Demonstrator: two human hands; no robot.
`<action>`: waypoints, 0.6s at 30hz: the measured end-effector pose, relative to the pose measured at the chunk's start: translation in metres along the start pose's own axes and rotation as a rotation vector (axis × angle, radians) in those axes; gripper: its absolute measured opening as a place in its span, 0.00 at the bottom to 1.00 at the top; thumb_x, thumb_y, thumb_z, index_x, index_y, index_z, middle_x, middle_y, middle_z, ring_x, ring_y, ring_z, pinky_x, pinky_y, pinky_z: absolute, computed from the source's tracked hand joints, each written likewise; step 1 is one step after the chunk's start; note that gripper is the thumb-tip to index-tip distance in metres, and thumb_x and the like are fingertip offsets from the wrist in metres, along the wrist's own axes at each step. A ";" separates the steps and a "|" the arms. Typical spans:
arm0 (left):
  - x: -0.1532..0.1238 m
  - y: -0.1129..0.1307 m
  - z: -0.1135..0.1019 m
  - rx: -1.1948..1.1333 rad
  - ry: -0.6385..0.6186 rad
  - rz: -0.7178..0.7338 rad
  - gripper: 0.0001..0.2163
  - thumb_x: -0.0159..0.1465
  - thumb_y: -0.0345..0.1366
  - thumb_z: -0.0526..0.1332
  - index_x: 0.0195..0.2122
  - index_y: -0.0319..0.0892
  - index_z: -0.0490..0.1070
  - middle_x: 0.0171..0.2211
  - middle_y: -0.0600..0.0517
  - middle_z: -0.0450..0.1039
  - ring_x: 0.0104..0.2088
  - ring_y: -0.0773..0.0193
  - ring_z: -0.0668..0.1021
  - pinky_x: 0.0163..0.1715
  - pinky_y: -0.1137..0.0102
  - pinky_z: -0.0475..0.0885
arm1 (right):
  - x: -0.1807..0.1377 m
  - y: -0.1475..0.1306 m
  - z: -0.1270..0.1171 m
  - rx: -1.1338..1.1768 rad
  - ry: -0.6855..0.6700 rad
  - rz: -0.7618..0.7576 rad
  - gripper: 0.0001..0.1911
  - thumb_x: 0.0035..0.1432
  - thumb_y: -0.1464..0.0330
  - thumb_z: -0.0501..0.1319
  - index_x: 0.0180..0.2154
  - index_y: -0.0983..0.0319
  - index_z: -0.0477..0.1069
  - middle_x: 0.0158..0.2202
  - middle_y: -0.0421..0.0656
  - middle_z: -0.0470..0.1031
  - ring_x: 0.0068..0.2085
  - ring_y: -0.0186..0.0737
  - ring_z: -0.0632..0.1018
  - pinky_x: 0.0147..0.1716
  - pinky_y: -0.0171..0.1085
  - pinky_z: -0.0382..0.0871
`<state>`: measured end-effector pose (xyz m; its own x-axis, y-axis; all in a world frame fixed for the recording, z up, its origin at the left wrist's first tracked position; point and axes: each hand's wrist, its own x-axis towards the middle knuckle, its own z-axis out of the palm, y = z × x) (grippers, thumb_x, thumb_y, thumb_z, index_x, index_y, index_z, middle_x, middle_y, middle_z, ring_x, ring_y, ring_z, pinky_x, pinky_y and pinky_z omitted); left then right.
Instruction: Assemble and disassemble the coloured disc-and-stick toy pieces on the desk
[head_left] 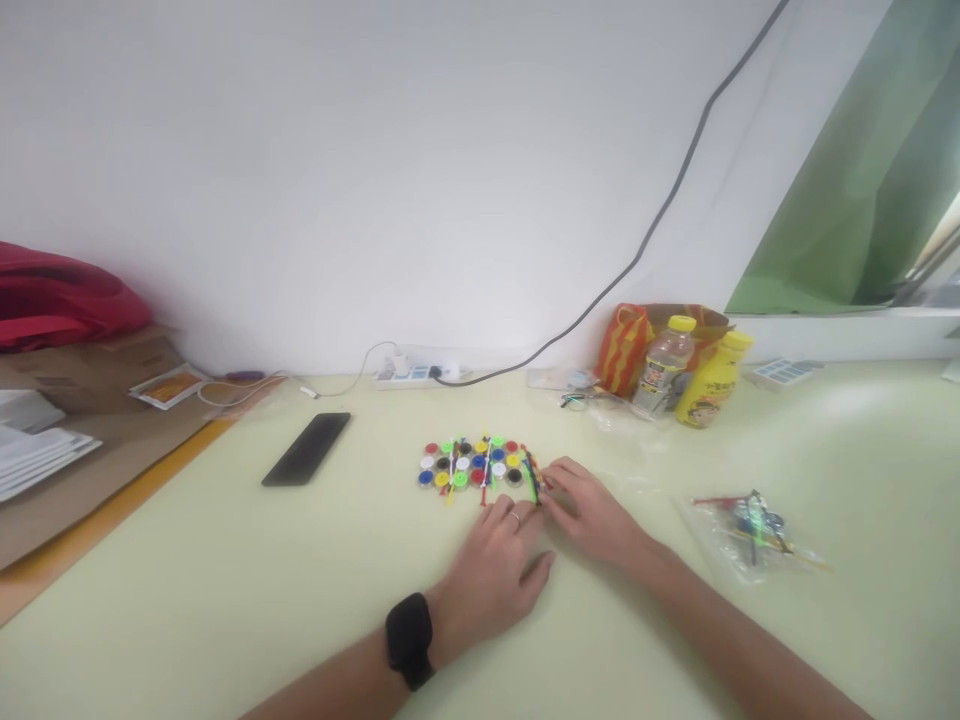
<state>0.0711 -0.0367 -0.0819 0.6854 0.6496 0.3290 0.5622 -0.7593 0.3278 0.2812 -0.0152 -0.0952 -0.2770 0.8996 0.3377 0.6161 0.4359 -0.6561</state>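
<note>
Small round discs [478, 476] in several colours lie in rows on the table, with thin coloured plastic sticks [486, 468] laid between and across them. At the right end of the rows is a bundle of coloured sticks [532, 475]. My right hand [592, 515] has its fingertips bent together at this bundle, pinching its near right side. My left hand [491, 560] rests on the table just below the rows, fingers curved and thumb apart, its fingertips beside the bundle's lower end. It wears a ring and a black watch [409, 640] at the wrist.
A clear bag [750, 540] with more coloured pieces lies right of my hands. A black phone [307, 450] lies to the left. Bottles [709, 385], a striped bag [625, 350] and a power strip [416, 374] stand along the wall. Papers [41, 455] and a box [97, 370] occupy the left.
</note>
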 end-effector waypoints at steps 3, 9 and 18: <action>0.001 0.001 -0.001 -0.005 0.004 -0.004 0.18 0.68 0.35 0.61 0.59 0.43 0.68 0.55 0.45 0.74 0.51 0.49 0.74 0.56 0.50 0.71 | 0.001 -0.001 -0.001 0.016 -0.001 0.010 0.07 0.68 0.70 0.57 0.45 0.59 0.72 0.45 0.47 0.75 0.47 0.46 0.78 0.49 0.46 0.74; 0.000 -0.003 0.004 0.002 0.035 -0.002 0.21 0.68 0.33 0.62 0.62 0.41 0.65 0.60 0.43 0.71 0.56 0.46 0.73 0.60 0.46 0.68 | 0.000 -0.006 0.002 0.117 -0.004 -0.003 0.08 0.69 0.69 0.57 0.47 0.58 0.72 0.47 0.46 0.76 0.47 0.43 0.79 0.50 0.43 0.75; 0.003 0.004 -0.009 -0.131 -0.099 0.222 0.17 0.68 0.36 0.62 0.58 0.44 0.69 0.63 0.45 0.71 0.66 0.49 0.68 0.66 0.54 0.66 | -0.004 0.013 -0.010 -0.403 0.078 -0.045 0.13 0.68 0.67 0.57 0.51 0.59 0.74 0.60 0.51 0.73 0.64 0.55 0.69 0.62 0.53 0.66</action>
<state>0.0717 -0.0377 -0.0720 0.8307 0.4557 0.3199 0.3325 -0.8669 0.3715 0.2978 -0.0131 -0.0979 -0.2630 0.8683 0.4205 0.8484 0.4157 -0.3278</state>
